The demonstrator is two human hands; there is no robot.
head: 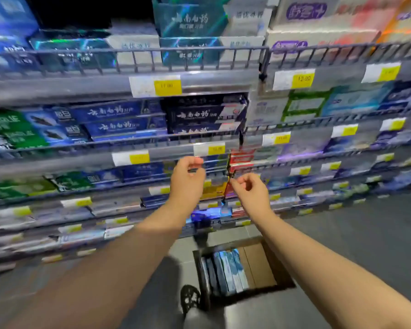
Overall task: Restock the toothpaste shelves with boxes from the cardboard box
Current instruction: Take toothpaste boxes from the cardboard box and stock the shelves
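Two hands (188, 179) (249, 193), one cardboard box (259, 264).

Wire rails (133, 52) run along every shelf front, leaving only a low slot between each rail and the price strip (166, 85) of the shelf above for reaching the toothpaste boxes (119, 119). The rows sit packed tight; one dark gap (81, 10) opens at the top left. A black upright (241, 136) splits the two bays. Below, the cardboard box (259, 264) stands open-topped on the floor (365, 245), its right half bare, with a dark round object (190, 298) just beside its near left corner
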